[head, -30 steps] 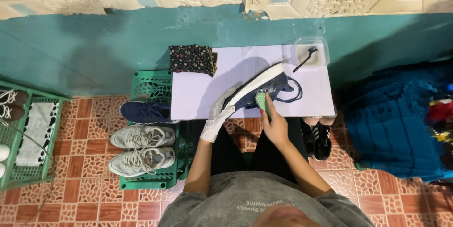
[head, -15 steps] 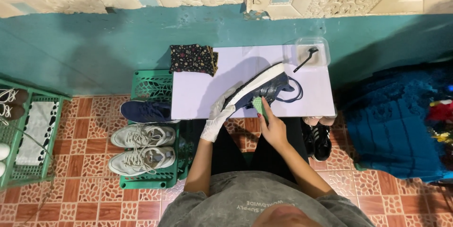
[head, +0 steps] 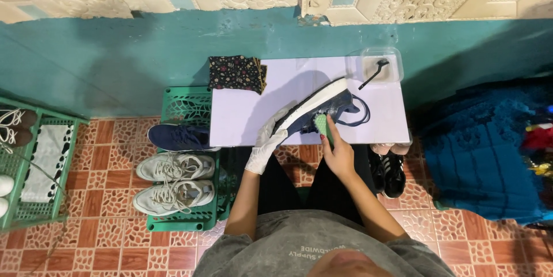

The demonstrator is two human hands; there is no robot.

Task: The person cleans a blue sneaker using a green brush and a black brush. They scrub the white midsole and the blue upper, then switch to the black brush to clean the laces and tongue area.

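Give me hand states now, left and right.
Left hand: gloved, closed on the navy sneaker.
Right hand: closed on the green brush, against the sneaker.

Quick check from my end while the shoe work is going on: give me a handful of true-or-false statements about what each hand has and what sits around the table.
1. The left hand wears a white glove and holds the navy sneaker at its white sole. True.
2. The right hand holds a green brush against the sneaker. True.
3. The clear plastic container stands on the floor beside the crate. False: it stands on the white table, at its far right corner.
4. Two white sneakers lie on the green crate. True.
5. The floral cloth covers the sneaker. False: it lies apart, at the table's far left corner.
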